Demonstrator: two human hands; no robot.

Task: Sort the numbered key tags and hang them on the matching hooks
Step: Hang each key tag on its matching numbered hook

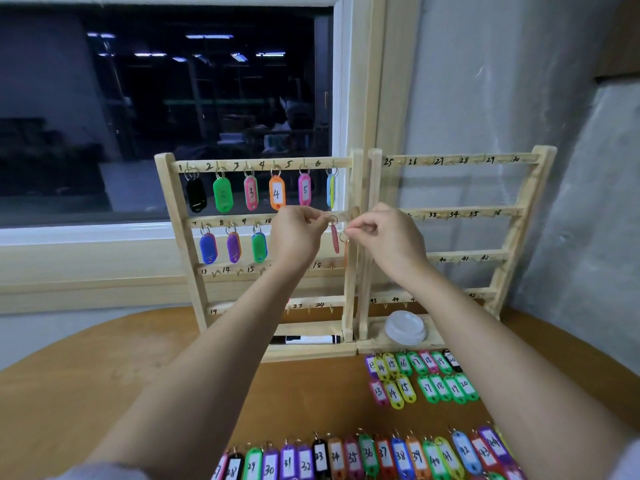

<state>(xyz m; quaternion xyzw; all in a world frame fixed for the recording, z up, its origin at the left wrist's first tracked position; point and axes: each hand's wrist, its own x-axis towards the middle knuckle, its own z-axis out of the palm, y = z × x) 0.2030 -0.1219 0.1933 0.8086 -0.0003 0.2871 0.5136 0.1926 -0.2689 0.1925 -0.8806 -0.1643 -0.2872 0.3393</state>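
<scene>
1. Two wooden racks stand side by side at the back of the round table. The left rack carries hooks numbered 1 to 24. The right rack begins at 25 and shows no tag on it.
2. Both forearms reach up and forward, and the hands meet at the right end of the second rail of the left rack.
3. The left hand has its fingers curled and pinches the ring of a red tag, which hangs edge-on under this rail. I cannot tell if the ring sits on its hook.
4. The right hand is curled too. It pinches the ring of an orange tag, just beside the red one and half hidden by the post.
5. The top row is full and tags hang under 7, 8 and 9, so I judge that the step in hand is the end of the second row. The numbers on both tags are unreadable.
6. The next move calls for slipping each small ring over its hook, letting go, then taking number 13 from the loose tags on the table.
</scene>
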